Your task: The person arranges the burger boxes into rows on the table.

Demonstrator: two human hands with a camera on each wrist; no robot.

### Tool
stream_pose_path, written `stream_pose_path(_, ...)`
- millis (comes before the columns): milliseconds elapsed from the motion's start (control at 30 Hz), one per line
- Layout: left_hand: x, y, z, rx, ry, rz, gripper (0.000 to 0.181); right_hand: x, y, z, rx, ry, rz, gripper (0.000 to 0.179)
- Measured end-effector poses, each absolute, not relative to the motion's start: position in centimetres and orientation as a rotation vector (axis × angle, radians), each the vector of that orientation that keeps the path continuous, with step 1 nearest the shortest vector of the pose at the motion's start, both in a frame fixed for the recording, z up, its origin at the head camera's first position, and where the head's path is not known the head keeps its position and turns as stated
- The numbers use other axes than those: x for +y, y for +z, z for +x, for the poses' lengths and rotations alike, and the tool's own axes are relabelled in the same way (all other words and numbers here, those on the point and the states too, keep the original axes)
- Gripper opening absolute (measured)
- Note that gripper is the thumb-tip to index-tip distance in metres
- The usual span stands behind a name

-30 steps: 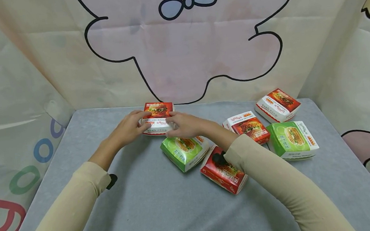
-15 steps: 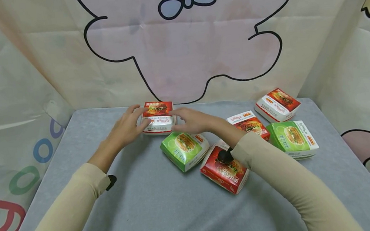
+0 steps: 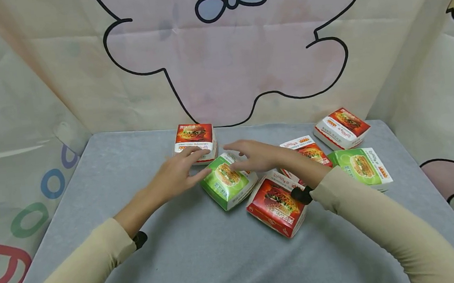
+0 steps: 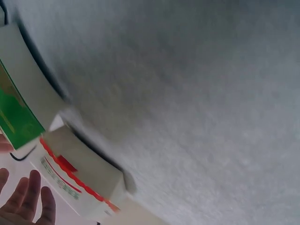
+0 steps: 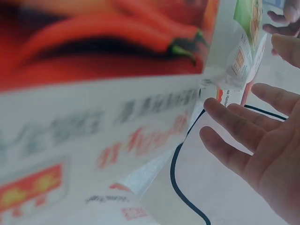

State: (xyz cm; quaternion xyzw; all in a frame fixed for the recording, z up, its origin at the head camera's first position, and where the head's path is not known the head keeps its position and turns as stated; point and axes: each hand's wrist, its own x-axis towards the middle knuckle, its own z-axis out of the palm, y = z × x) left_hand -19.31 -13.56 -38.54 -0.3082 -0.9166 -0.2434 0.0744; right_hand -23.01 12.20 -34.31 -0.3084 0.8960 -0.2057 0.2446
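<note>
My left hand [image 3: 174, 176] hovers with fingers spread at the left side of a green burger box [image 3: 227, 178]. Over that box's right rear part is my right hand [image 3: 259, 154], its fingers extended and thumb apart. Behind them, a red-and-white burger box [image 3: 195, 134] sits near the table's back edge, partly covered by the left fingers in the head view. In the left wrist view the left fingers [image 4: 33, 192] show beside the red-and-white box [image 4: 77, 173]. The right wrist view has the right palm [image 5: 269, 150] turned toward the boxes, with nothing in it.
A red box [image 3: 276, 203] lies just right of the green one, under the right wrist. Farther right are another red box [image 3: 310, 149], a second green box [image 3: 362, 165] and a red-and-white box [image 3: 342, 128]. A printed curtain [image 3: 225, 78] stands behind the grey-covered table [image 3: 173, 265].
Both hands have come away from the red-and-white box at the back. The left moved right and nearer to the person, the right moved rightward, so they now flank the green box.
</note>
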Motion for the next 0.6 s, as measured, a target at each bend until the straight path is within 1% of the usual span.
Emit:
stream_pose_path(300,-12.8,-38.8,-18.2,-2.930,-0.664,-0.979,0.059,13.5,-34.5,-22.0,2.414,-0.565,-0.851,0.065)
stream_pose_path(600,-12.8,-38.8,-17.8,-2.970,-0.658,-1.032,0.057,13.7,-34.9,-21.7,2.393,-0.591,-0.887,0.065)
